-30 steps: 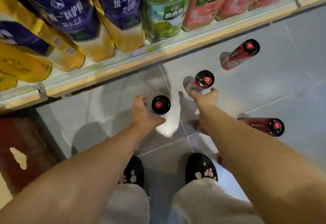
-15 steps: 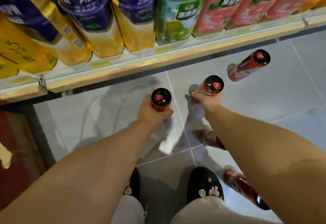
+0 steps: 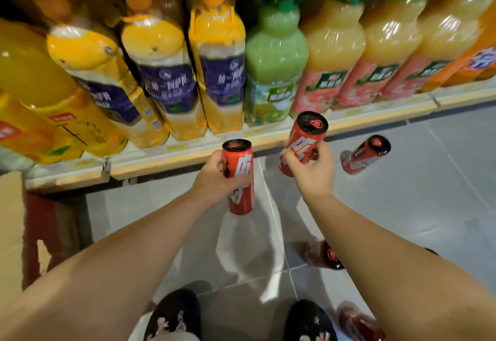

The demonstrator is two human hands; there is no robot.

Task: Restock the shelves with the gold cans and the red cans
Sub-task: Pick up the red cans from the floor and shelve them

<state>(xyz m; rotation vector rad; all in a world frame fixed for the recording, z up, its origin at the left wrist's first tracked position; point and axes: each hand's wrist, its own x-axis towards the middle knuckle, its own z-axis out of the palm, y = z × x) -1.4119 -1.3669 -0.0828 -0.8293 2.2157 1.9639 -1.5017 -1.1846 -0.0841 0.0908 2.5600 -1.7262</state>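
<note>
My left hand (image 3: 214, 179) grips a tall red can (image 3: 239, 179) with a black top, held upright above the floor. A second red can (image 3: 304, 139) is held in my right hand (image 3: 314, 171), tilted slightly left and raised near the shelf edge (image 3: 188, 152). Three more red cans stay on the grey tiled floor: one (image 3: 365, 154) stands to the right, one (image 3: 322, 256) sits under my right forearm, and one (image 3: 357, 322) rests by my right shoe. No gold cans are in view.
The shelf above holds large juice and tea bottles (image 3: 161, 85) packed side by side. A cardboard box (image 3: 10, 228) and a red case (image 3: 51, 228) stand at the left. My two black shoes (image 3: 174, 313) are at the bottom.
Both hands have lifted their red cans off the floor and raised them toward the shelf edge. The view has tilted upward, showing more of the bottles.
</note>
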